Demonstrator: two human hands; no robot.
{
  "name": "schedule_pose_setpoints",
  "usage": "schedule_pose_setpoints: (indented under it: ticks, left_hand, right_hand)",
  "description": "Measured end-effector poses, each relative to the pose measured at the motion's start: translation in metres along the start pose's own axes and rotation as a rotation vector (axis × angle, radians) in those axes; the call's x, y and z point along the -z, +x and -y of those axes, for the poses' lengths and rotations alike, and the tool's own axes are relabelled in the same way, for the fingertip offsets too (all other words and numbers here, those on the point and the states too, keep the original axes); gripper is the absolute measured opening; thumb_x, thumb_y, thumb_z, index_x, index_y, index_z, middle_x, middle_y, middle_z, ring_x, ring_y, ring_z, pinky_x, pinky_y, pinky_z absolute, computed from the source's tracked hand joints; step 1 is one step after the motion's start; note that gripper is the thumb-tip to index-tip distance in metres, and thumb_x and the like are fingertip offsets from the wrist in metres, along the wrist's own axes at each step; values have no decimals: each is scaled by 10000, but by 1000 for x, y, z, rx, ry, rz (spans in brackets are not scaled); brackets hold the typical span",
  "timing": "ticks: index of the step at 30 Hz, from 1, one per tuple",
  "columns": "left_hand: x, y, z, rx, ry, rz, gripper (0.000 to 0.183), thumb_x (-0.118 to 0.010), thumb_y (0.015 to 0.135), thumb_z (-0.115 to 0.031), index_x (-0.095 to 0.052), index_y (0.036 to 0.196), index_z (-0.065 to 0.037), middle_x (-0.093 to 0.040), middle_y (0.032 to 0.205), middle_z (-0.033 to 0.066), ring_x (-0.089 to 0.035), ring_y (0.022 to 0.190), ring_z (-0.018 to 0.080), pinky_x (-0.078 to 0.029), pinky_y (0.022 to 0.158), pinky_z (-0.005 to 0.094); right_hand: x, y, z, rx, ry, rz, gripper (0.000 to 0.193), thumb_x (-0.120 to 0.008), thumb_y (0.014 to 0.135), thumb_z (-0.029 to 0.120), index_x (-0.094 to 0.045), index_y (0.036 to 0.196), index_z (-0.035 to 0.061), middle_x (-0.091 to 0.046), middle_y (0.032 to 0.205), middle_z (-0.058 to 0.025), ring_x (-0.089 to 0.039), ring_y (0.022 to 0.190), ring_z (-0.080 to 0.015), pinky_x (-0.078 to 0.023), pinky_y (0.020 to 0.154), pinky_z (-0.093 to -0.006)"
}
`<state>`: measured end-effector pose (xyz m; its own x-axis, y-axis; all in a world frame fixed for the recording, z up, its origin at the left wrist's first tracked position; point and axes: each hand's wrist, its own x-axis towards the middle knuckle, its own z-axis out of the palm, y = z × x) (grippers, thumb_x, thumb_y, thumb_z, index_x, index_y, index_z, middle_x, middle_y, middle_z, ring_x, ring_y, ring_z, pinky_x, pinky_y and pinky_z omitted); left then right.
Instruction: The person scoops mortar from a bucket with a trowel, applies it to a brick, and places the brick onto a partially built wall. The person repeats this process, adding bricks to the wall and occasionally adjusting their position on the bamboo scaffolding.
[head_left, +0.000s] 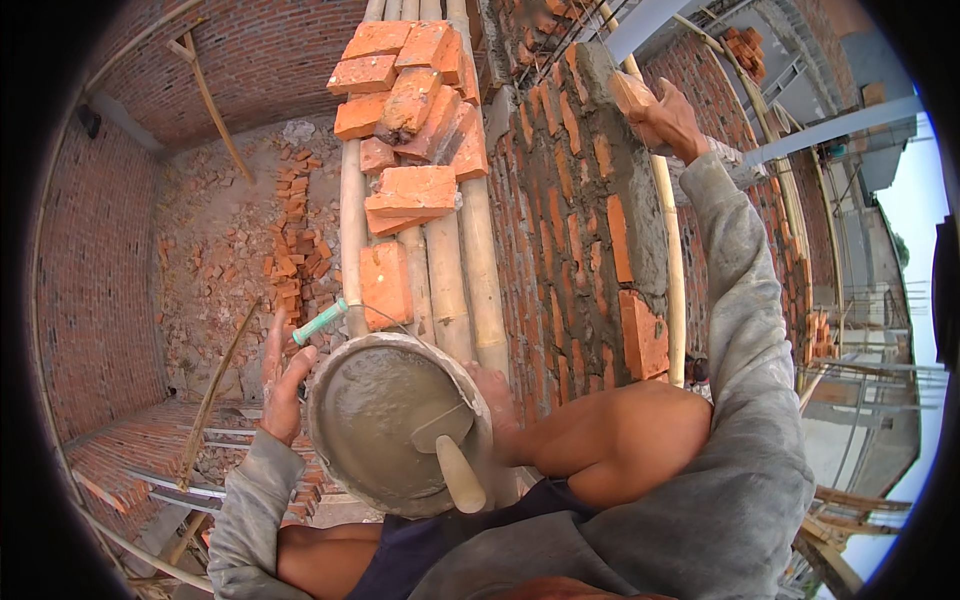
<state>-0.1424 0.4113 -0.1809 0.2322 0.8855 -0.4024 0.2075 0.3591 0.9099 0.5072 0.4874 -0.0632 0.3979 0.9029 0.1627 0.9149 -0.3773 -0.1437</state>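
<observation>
My right hand (672, 122) is closed around an orange brick (631, 96) above the far end of the brick wall's top. Wet grey mortar (645, 215) coats that top, and one brick (643, 335) sits at its near end. My left hand (285, 382), fingers apart and empty, is beside a round bucket (316, 425) of grey mortar. The bucket's wire handle has a green grip (320, 322), just above that hand. A trowel rests in the bucket, its blade (440, 428) on the mortar and its pale handle (460, 475) leaning over the near rim.
Bricks (412, 190) are piled on the bamboo pole platform (447, 280) ahead of the bucket. A bamboo pole (668, 260) runs along the wall's right side. Far below on the left lies ground with scattered bricks (290, 235). My bent knees flank the bucket.
</observation>
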Motion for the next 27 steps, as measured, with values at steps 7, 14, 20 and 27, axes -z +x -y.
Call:
schedule_pose_setpoints:
  ticks: [7, 14, 20, 27]
  left_hand:
    - [-5, 46, -94, -477, 229, -14, 982, -667, 856, -568, -363, 1669, -108, -480, 1564, 209, -437, 1474, 324, -397, 1162, 550]
    - [-4, 42, -67, -341, 248, 190, 785, -692, 871, -434, -558, 1534, -36, -623, 1431, 195, -530, 1394, 306, -375, 1191, 474]
    - [17, 21, -19, 63, 34, 385, 817, -663, 875, -509, -557, 1518, -15, -629, 1429, 157, -530, 1400, 310, -372, 1176, 530]
    - [26, -18, 22, 231, -91, 210, 802, -568, 956, -598, -546, 1528, -37, -618, 1449, 138, -528, 1382, 297, -392, 1136, 537]
  right_hand:
    - [-7, -36, -44, -215, 808, 159, 1108, -909, 808, 451, -378, 1550, -177, -609, 1357, -395, -702, 1187, -349, -597, 894, -384]
    - [28, -49, -41, -286, 177, -170, 1008, -846, 766, 542, -556, 1452, -137, -708, 1271, -317, -726, 1172, -362, -556, 1013, -426]
    - [77, -61, 63, 334, 174, 3, 875, -769, 857, 542, -584, 1488, -35, -746, 1055, -231, -743, 962, -279, -583, 843, -418]
    - [-112, -139, 202, 668, 177, 688, 751, -810, 699, 317, -588, 1261, -128, -630, 1253, -332, -627, 1194, -456, -527, 1028, -472]
